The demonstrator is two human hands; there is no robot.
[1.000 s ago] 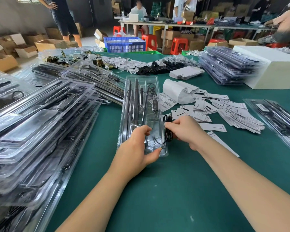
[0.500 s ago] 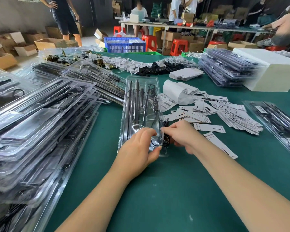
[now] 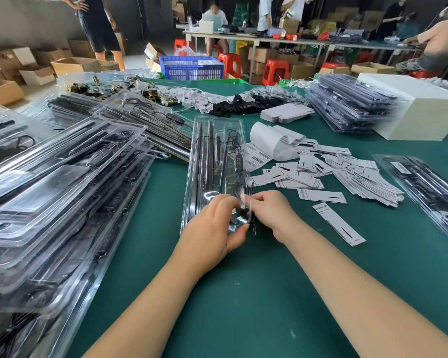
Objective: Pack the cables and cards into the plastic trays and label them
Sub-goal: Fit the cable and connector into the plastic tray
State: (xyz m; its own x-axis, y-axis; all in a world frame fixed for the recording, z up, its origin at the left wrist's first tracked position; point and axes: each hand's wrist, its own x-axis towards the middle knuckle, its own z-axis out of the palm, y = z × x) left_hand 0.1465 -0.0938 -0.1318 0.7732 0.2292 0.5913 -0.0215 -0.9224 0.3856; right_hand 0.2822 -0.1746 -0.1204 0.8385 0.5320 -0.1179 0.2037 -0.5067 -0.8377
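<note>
A: Where are we on the open tray (image 3: 215,161)?
B: It lies lengthwise on the green surface (image 3: 243,293), straight ahead. Black rods sit in its left channels, and a small controller (image 3: 238,159) with its wire sits in the right channel.
A: Hands?
B: Both are at the near end of the tray. Left hand (image 3: 212,228) rests on the tray's near end, fingers curled over the rim and thumb on the near edge, so we read it as gripping the plastic. Right hand (image 3: 272,213) is at the tray's right edge, fingers pinched together on the black cable (image 3: 244,211) at the near right corner.
A: Is the cable seated?
B: We cannot tell (the fingers cover most of it). A short bit of black sticks out past the tray's near right corner.
A: Cards, labels?
B: Loose white cards (image 3: 321,174) are scattered right of the tray, one card (image 3: 339,224) lying apart nearer to us. A barcode label strip (image 3: 259,156) is just beside the tray's right side.
A: Anything else we should note?
B: Filled trays are stacked on the left (image 3: 62,192), another stack sits far right (image 3: 352,104) against a white box (image 3: 422,109), and one tray (image 3: 429,187) lies alone at the right edge.
</note>
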